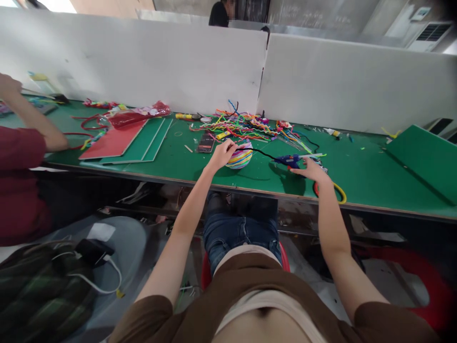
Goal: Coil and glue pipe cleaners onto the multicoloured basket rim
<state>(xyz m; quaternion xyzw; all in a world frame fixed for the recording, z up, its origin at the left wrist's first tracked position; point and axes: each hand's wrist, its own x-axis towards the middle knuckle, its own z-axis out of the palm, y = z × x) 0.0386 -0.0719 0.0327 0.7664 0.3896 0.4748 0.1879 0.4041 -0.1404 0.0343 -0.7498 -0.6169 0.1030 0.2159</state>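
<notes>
My left hand (222,153) rests on a striped, many-coloured ball (240,158) on the green table (357,176), fingers closed on its top where a black pipe cleaner (260,153) leads off to the right. My right hand (311,170) lies flat and open on the table, fingertips just short of a blue glue gun (290,160). A yellow and red ring (338,191) lies beside my right wrist at the table's front edge.
A heap of coloured pipe cleaners (239,125) lies behind the ball, with a phone (206,142) to its left. Red and green sheets (124,140) lie further left. A person in a red sleeve (21,147) works at the far left. White partitions (160,62) back the table.
</notes>
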